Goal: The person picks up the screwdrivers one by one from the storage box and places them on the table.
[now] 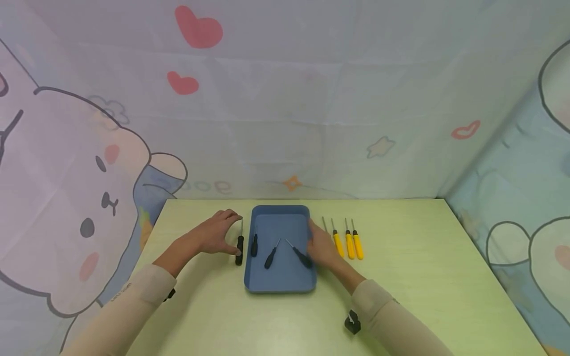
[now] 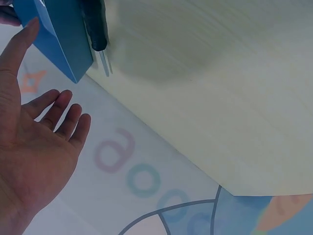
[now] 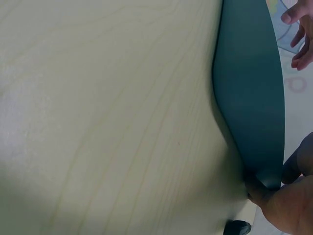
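A blue tray (image 1: pixel 281 287) lies on the table with three black-handled screwdrivers inside: one along its left wall (image 1: pixel 254 245), one in the middle (image 1: pixel 270 258) and one at the right (image 1: pixel 303 258). My right hand (image 1: pixel 321 247) grips the tray's right wall, with thumb and fingers on either side of it in the right wrist view. Left of the tray, another black-handled screwdriver (image 1: pixel 239 250) lies on the table. Around it my left hand (image 1: pixel 217 232) is spread, thumb near the handle and fingertips near the shaft; the left wrist view shows its palm holding nothing.
Several yellow-handled screwdrivers (image 1: pixel 350 247) lie in a row right of the tray, partly behind my right hand. A printed cloth (image 1: pixel 285 123) hangs behind the table (image 1: pixel 423 277). Small black devices are at both wrists, such as the right one (image 1: pixel 353 322).
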The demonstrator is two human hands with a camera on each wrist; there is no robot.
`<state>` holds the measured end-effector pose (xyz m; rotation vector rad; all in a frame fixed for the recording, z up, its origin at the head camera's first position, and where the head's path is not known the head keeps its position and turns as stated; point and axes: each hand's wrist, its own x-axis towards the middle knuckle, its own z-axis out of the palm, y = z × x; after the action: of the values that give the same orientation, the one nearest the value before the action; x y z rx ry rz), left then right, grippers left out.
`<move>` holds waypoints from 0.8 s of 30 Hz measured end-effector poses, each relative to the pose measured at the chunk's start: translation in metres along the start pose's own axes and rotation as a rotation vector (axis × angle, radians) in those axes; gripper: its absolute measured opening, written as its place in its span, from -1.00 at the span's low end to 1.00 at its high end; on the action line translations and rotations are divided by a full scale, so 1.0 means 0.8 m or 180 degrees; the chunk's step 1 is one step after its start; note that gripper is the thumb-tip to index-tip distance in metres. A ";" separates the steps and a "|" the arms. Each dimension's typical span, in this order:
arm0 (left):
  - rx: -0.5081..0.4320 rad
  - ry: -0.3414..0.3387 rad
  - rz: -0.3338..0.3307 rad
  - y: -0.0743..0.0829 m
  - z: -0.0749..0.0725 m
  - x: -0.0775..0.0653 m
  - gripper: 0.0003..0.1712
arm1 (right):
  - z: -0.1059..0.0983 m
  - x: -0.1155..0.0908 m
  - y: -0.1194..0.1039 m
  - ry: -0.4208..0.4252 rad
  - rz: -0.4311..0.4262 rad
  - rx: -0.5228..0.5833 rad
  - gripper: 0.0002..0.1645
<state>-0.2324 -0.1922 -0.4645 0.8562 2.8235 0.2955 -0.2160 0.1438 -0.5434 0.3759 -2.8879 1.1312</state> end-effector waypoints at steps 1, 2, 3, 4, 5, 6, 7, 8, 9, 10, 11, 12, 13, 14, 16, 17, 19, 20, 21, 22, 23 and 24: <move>-0.0011 0.0007 0.0023 0.002 -0.001 0.000 0.15 | 0.000 0.000 0.000 0.0005 -0.0011 -0.0006 -0.24; -0.0019 0.0014 0.0038 0.003 -0.002 0.000 0.15 | 0.000 0.000 0.001 0.0007 -0.0013 -0.0015 -0.24; -0.0024 0.0029 0.0057 0.005 -0.002 0.000 0.15 | 0.000 0.000 0.001 0.0010 -0.0019 -0.0017 -0.24; -0.0033 0.0039 0.0067 0.006 -0.003 0.000 0.16 | 0.000 0.000 0.001 0.0010 -0.0022 -0.0027 -0.25; -0.0039 0.0054 0.0075 0.008 -0.003 0.000 0.16 | 0.000 0.000 0.002 0.0009 -0.0022 -0.0038 -0.25; -0.0027 0.0069 0.0080 0.009 -0.003 0.000 0.15 | 0.000 0.000 0.002 0.0006 -0.0022 -0.0050 -0.25; -0.0014 0.0085 0.0086 0.010 -0.003 0.000 0.14 | 0.000 0.000 0.002 0.0009 -0.0030 -0.0058 -0.26; 0.0003 0.0094 0.0079 0.011 -0.002 0.001 0.14 | 0.000 0.000 0.002 0.0010 -0.0033 -0.0066 -0.26; 0.0011 0.0107 0.0086 0.012 -0.002 0.002 0.14 | 0.000 0.000 0.002 0.0011 -0.0040 -0.0071 -0.26; 0.0023 0.0111 0.0092 0.013 -0.001 0.003 0.14 | 0.000 0.000 0.003 0.0013 -0.0047 -0.0082 -0.26; 0.0044 0.0125 0.0110 0.014 -0.001 0.005 0.14 | 0.000 0.000 0.003 0.0017 -0.0054 -0.0073 -0.26; 0.0088 0.0122 0.0117 0.014 0.001 0.006 0.14 | 0.000 0.000 0.003 0.0013 -0.0051 -0.0068 -0.25; 0.0125 0.0125 0.0133 0.014 0.002 0.008 0.14 | 0.000 0.000 0.003 0.0011 -0.0047 -0.0059 -0.25; 0.0164 0.0115 0.0140 0.015 0.003 0.009 0.14 | 0.000 0.001 0.003 0.0003 -0.0034 -0.0049 -0.24; 0.0227 0.0095 0.0162 0.017 0.005 0.012 0.15 | 0.001 0.001 0.003 -0.0005 -0.0014 -0.0027 -0.23; 0.0253 0.0084 0.0165 0.018 0.006 0.013 0.14 | 0.001 0.001 0.003 -0.0010 -0.0002 -0.0013 -0.23; 0.0257 0.0064 0.0165 0.020 0.007 0.015 0.14 | 0.001 0.001 0.003 -0.0010 0.0006 -0.0021 -0.24; 0.0255 0.0047 0.0161 0.021 0.007 0.016 0.13 | 0.001 0.002 0.003 -0.0010 0.0010 -0.0031 -0.24; 0.0244 0.0039 0.0164 0.022 0.007 0.016 0.13 | 0.001 0.002 0.003 -0.0008 0.0009 -0.0045 -0.24; 0.0234 0.0026 0.0158 0.023 0.008 0.016 0.12 | 0.001 0.002 0.002 -0.0007 0.0005 -0.0060 -0.24; 0.0246 0.0024 0.0163 0.024 0.008 0.016 0.12 | 0.001 0.002 0.002 -0.0012 0.0003 -0.0071 -0.24; 0.0251 0.0021 0.0162 0.025 0.008 0.016 0.11 | 0.000 0.002 0.000 -0.0013 -0.0007 -0.0061 -0.24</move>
<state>-0.2308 -0.1679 -0.4676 0.9460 2.8397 0.1954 -0.2175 0.1436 -0.5437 0.3811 -2.8989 1.1027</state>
